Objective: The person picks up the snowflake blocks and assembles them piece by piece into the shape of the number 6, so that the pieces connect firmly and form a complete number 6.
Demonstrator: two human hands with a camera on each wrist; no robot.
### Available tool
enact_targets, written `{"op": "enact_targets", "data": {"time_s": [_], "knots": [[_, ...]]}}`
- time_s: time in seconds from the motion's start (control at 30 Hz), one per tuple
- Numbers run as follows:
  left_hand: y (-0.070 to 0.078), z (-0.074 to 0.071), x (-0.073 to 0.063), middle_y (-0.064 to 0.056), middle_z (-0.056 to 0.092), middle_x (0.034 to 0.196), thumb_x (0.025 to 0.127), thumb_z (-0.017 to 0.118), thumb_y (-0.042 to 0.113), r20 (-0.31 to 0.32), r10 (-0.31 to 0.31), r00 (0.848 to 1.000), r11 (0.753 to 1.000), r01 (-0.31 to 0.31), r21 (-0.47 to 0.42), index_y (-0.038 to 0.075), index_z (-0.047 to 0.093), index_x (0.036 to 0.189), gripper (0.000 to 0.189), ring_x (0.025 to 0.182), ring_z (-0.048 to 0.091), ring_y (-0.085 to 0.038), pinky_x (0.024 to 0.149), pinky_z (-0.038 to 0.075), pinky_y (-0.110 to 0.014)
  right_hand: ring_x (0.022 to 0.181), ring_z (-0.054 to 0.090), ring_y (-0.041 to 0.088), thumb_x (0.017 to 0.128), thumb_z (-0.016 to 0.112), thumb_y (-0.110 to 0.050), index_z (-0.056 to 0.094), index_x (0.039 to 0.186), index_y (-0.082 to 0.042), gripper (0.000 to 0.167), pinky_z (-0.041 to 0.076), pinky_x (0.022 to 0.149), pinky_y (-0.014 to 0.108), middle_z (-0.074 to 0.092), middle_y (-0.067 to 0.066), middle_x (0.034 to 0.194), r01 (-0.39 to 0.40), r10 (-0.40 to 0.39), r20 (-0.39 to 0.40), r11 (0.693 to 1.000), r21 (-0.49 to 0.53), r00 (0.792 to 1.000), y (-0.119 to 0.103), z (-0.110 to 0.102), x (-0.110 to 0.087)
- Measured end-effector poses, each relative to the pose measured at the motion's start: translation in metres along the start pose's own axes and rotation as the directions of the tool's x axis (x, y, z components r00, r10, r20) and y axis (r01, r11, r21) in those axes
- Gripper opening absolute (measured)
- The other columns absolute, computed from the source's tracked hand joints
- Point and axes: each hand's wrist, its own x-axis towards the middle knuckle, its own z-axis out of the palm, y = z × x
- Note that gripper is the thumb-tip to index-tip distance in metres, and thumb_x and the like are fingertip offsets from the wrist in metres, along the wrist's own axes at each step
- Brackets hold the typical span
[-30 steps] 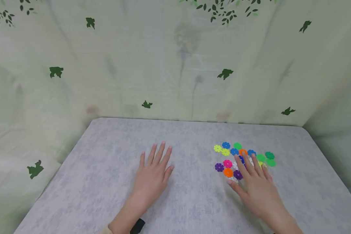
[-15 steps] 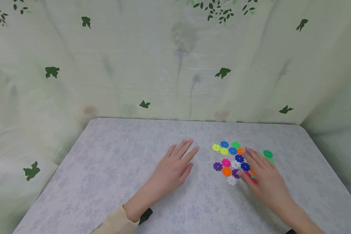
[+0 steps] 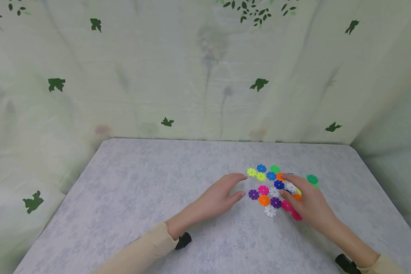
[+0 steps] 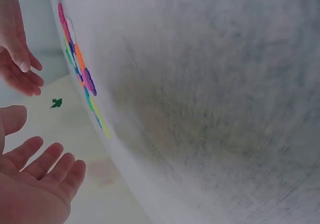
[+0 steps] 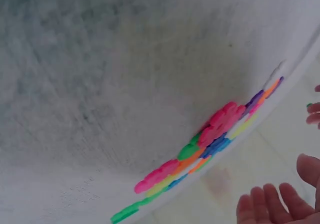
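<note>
Several flat, notched plastic discs point(image 3: 275, 202) in many colours lie spread on the right part of the table, some overlapping. My left hand point(image 3: 220, 194) is just left of them, its fingers loosely bent and thumb apart, holding nothing. Over the right side of the discs hovers my right hand point(image 3: 309, 201), thumb and fingers spread and slightly bent, hiding some discs beneath it. In the left wrist view the left hand point(image 4: 40, 184) shows its palm and relaxed fingers with nothing in them. The right wrist view shows the right hand's fingers point(image 5: 272, 204) above the discs, also free.
A grey mottled cloth covers the table point(image 3: 140, 171). Behind it hangs a pale curtain point(image 3: 140, 76) with green bird and leaf prints. Black wrist straps point(image 3: 183, 241) sit at both cuffs.
My left hand has moved right toward the discs, its fingers going from spread to bent. My right hand has shifted slightly right and its fingers have curved, uncovering some discs.
</note>
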Motion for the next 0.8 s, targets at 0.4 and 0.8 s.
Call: {"op": "enact_targets", "data": {"time_s": [0.4, 0.8], "knots": [[-0.008, 0.014, 0.032, -0.002, 0.063, 0.125, 0.097, 0.062, 0.014, 0.125, -0.109, 0.986, 0.971, 0.132, -0.200, 0.009, 0.060, 0.131, 0.035, 0.113, 0.057, -0.015, 0.095, 0.047, -0.028, 0.097, 0.065, 0.027, 0.088, 0.074, -0.007, 0.062, 0.126, -0.003, 0.040, 0.057, 0.077, 0.035, 0.066, 0.011, 0.116, -0.097, 0.066, 0.243, 0.989, 0.115, 0.968, 0.020, 0.006, 0.023], [-0.015, 0.026, 0.060, 0.001, 0.063, 0.104, 0.089, 0.071, 0.010, 0.211, -0.081, 0.974, 0.987, 0.109, -0.121, 0.007, 0.069, 0.116, 0.027, 0.091, 0.056, -0.012, 0.083, 0.045, -0.019, 0.091, 0.059, 0.016, 0.090, 0.071, -0.008, 0.067, 0.122, -0.008, 0.031, 0.054, 0.078, 0.030, 0.064, -0.001, 0.102, -0.081, 0.025, 0.397, 0.989, 0.125, 0.918, 0.033, 0.009, 0.036]]}}
